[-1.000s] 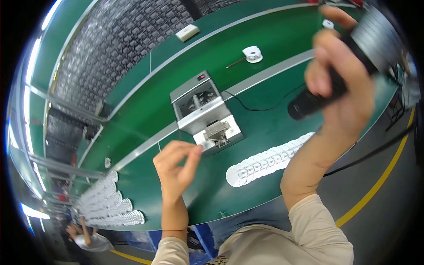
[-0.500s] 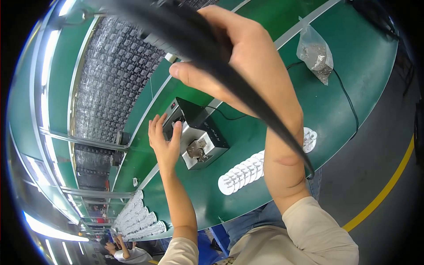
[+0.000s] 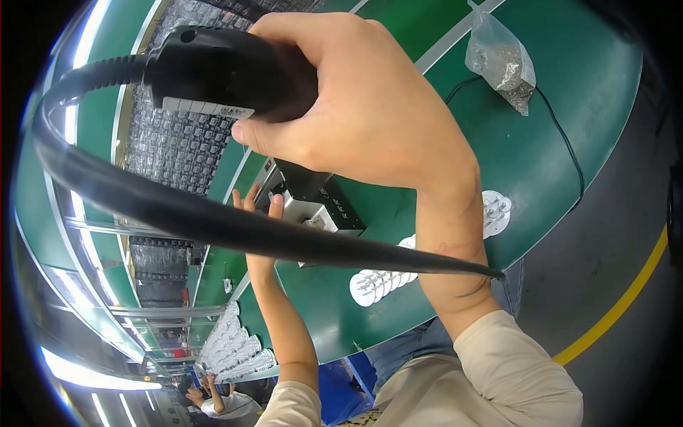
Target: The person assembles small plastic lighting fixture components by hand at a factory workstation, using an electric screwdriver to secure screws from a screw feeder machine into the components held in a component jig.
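My right hand (image 3: pixel 370 117) is raised close to the camera and grips a black power tool (image 3: pixel 228 71) by its body; a thick black cable (image 3: pixel 213 220) curves from the tool down across the view. My left hand (image 3: pixel 257 213) reaches out with fingers apart and touches the left side of a small grey and black machine (image 3: pixel 313 206) on the green table (image 3: pixel 555 142). A row of white round discs (image 3: pixel 380 281) lies on the table in front of the machine, partly hidden by my right forearm.
A clear plastic bag of small metal parts (image 3: pixel 501 60) lies at the far right of the table, with a thin black wire (image 3: pixel 565 153) running past it. Trays of dark parts (image 3: pixel 178 146) fill the far side. Stacks of white discs (image 3: pixel 235 349) sit at the left. A yellow floor line (image 3: pixel 619 306) runs at right.
My right hand has brought the black tool up much closer to the camera. My left hand has moved from in front of the machine to its left side and opened.
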Available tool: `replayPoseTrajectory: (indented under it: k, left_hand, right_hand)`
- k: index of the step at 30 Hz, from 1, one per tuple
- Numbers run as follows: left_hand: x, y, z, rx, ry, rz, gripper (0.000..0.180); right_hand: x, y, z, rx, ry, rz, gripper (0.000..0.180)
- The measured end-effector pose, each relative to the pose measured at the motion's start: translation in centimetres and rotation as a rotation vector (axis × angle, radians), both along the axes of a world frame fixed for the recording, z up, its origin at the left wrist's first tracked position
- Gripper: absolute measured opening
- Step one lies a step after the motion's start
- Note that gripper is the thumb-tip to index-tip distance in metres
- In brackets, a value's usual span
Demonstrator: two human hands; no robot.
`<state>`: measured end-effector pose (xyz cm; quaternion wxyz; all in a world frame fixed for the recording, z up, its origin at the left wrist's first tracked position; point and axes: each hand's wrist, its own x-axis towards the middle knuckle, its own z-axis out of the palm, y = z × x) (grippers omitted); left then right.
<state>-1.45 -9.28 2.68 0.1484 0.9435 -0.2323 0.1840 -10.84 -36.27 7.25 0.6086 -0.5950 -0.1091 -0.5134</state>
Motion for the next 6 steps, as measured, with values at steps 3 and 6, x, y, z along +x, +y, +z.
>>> replayPoseTrajectory:
  k: [3, 6]
  left_hand:
    - [-0.54, -0.11, 0.28, -0.044, 0.06, 0.003, 0.055]
    - [-0.8, 0.23, 0.45, -0.003, 0.053, 0.046, 0.054]
  right_hand:
    - [-0.08, -0.06, -0.03, -0.035, 0.041, 0.022, 0.022]
    - [-0.04, 0.02, -0.04, -0.073, 0.053, -0.004, 0.024]
